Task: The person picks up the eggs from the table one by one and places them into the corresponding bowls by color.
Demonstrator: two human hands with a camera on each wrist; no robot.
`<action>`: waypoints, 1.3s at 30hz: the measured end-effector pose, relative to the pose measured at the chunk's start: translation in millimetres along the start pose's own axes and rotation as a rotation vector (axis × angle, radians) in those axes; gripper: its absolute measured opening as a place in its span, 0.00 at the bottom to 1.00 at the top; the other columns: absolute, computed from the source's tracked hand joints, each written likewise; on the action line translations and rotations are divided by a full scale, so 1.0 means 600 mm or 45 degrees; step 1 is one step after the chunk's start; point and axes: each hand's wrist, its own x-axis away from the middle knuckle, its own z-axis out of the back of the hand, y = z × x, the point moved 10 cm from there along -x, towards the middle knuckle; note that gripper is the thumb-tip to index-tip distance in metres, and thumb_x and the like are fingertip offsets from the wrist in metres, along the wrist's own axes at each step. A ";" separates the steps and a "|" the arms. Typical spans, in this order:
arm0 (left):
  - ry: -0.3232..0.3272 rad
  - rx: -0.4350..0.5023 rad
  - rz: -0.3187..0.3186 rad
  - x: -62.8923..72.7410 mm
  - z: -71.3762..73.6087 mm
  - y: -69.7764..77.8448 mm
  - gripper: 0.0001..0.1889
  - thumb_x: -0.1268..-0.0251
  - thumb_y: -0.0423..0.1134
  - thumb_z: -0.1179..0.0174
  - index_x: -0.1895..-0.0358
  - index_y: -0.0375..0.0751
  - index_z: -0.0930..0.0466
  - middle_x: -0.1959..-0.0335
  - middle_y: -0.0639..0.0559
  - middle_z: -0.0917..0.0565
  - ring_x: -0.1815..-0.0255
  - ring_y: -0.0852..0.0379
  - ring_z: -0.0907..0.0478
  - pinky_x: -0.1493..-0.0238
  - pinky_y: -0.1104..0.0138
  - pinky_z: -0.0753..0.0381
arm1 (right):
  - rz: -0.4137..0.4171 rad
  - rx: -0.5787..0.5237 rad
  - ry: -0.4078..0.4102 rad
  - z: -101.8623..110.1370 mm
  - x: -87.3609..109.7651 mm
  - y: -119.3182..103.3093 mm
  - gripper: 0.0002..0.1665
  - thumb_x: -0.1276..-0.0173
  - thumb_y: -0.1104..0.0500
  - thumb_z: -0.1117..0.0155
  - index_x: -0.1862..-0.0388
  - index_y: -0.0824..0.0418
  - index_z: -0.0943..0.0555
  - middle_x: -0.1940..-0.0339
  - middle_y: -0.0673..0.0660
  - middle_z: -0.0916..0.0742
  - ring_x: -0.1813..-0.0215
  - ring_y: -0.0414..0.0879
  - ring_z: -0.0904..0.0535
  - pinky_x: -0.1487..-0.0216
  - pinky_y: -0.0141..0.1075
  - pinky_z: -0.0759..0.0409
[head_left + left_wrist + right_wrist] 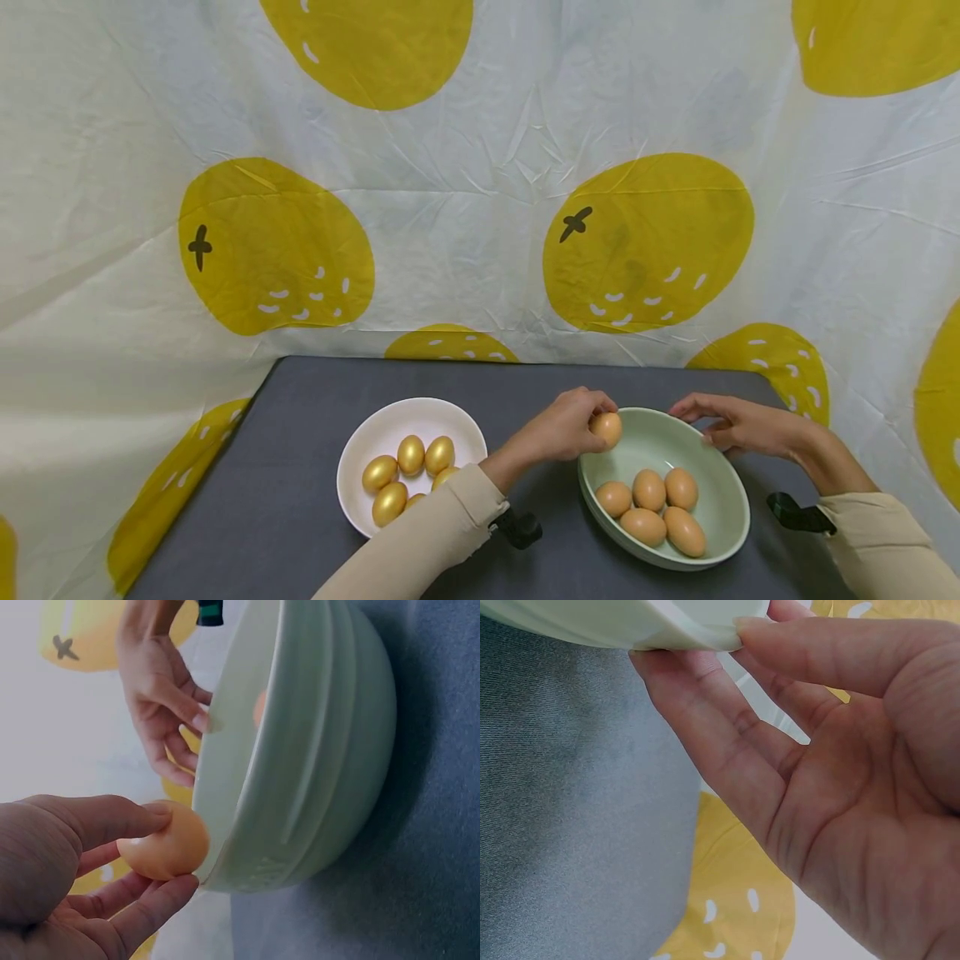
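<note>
My left hand [572,425] pinches a brown egg [607,429] between thumb and fingers at the left rim of a light green bowl [723,492]. In the left wrist view, that egg [166,844] is close to the bowl's rim [247,787]. Several other brown eggs [648,490] lie together inside the bowl. At the bowl's far right edge, my right hand [757,427] grips the rim. The right wrist view shows its thumb [795,649] at the rim, with fingers [705,735] against the outer side below.
A white bowl [356,454] with several golden eggs [411,455] stands to the left, partly covered by my left sleeve [442,533]. The bowls stand on a dark grey table [300,433]. Behind it hangs a white cloth [457,250] with yellow fruit shapes.
</note>
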 end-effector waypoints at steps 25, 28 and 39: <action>-0.161 -0.271 -0.091 -0.027 -0.101 0.032 0.24 0.42 0.38 0.29 0.40 0.43 0.18 0.46 0.58 0.15 0.51 0.69 0.23 0.47 0.81 0.31 | 0.033 -0.017 0.000 -0.009 0.003 0.005 0.27 0.21 0.67 0.50 0.26 0.70 0.39 0.33 0.76 0.29 0.44 0.61 0.18 0.52 0.50 0.14; -0.173 -0.307 -0.085 -0.030 -0.109 0.033 0.24 0.41 0.38 0.30 0.40 0.43 0.18 0.46 0.58 0.15 0.52 0.70 0.23 0.47 0.82 0.31 | 0.028 -0.012 0.004 -0.009 0.003 0.006 0.27 0.21 0.67 0.50 0.26 0.70 0.39 0.33 0.76 0.29 0.44 0.60 0.18 0.52 0.50 0.14; -0.220 -0.361 -0.018 -0.033 -0.124 0.032 0.24 0.40 0.40 0.29 0.39 0.48 0.18 0.48 0.62 0.16 0.54 0.71 0.25 0.52 0.82 0.32 | 0.033 0.010 0.003 -0.010 0.003 0.005 0.27 0.21 0.67 0.49 0.26 0.70 0.39 0.33 0.77 0.30 0.44 0.58 0.18 0.51 0.50 0.14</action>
